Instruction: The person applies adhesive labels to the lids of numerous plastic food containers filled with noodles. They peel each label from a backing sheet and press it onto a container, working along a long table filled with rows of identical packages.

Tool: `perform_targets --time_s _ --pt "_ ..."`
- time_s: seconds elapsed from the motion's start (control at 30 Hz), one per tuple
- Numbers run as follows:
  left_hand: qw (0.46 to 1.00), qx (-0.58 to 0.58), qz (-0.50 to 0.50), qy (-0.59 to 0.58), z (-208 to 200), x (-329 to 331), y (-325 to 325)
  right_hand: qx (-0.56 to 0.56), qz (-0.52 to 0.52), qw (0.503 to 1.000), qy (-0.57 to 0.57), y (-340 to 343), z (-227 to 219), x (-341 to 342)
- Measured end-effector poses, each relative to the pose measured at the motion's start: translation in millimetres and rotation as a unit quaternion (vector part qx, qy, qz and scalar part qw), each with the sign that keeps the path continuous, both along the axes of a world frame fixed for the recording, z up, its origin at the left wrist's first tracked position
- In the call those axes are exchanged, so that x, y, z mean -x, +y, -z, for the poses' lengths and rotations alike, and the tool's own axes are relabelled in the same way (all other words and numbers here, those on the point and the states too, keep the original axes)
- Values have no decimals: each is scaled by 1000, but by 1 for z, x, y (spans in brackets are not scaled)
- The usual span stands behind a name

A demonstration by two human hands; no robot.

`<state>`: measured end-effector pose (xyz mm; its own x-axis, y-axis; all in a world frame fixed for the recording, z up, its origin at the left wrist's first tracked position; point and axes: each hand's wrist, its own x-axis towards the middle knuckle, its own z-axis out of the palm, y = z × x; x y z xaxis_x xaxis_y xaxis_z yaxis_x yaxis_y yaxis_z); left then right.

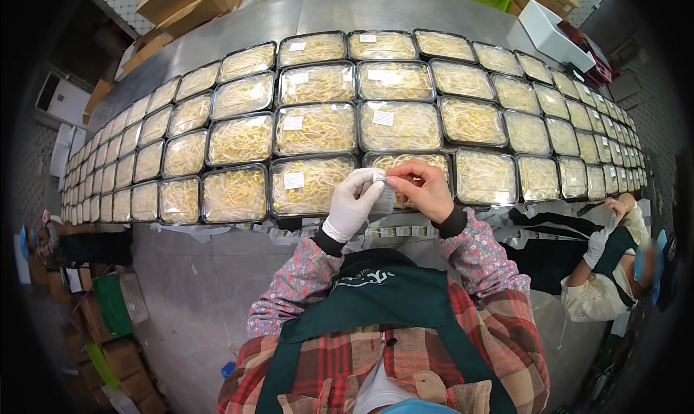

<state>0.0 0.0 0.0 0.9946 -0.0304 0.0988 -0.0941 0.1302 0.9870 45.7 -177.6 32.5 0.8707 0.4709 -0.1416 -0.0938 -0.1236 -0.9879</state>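
1. From the head view, my only feed, I take as landmark the sprout tray (385,159) under the person's hands, in the row along the near edge of the steel table (325,13); the hands partly hide it.
2. The left hand (353,204), white-gloved, is above the landmark tray's left part. I see its thumb and forefinger together, clamped on a small white label (379,176). A grey piece (382,203) shows just below those fingers; I cannot tell what it is, or whether the palm grips it.
3. The right hand (426,190), which looks bare, is over the landmark tray's middle. Its thumb and forefinger tips meet at the label's right edge, close against the gloved fingers; their exact grip is too small for me to tell.
4. Just left of the landmark tray I have a labelled tray (314,188) with a white sticker; just right of it, another sprout tray (486,177). More rows stand beyond, many lids stickered.
5. Nearer the person than the landmark tray, a strip of printed labels (401,232) runs along the table's edge.
6. Well to its right, I see a co-worker (603,269) in a cream top and dark apron.
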Motion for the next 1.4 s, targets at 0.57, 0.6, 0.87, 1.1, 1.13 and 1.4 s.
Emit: perform_targets --time_s 0.57,0.6,0.87,1.1,1.13,1.4 --pt "988 92 -19 119 -9 74 22 -79 97 991 -43 37 12 80" --pt "978 171 6 123 -1 78 24 -66 100 991 -56 39 13 80" --pt "973 173 43 148 10 103 34 223 105 941 -230 9 32 -8" --pt "981 165 -39 91 2 94 23 291 224 856 -365 11 25 16" --pt "984 148 -54 85 0 91 19 221 235 893 -314 3 31 19" --pt "980 183 -23 74 -1 60 -45 -83 209 974 -26 -21 -4 83"
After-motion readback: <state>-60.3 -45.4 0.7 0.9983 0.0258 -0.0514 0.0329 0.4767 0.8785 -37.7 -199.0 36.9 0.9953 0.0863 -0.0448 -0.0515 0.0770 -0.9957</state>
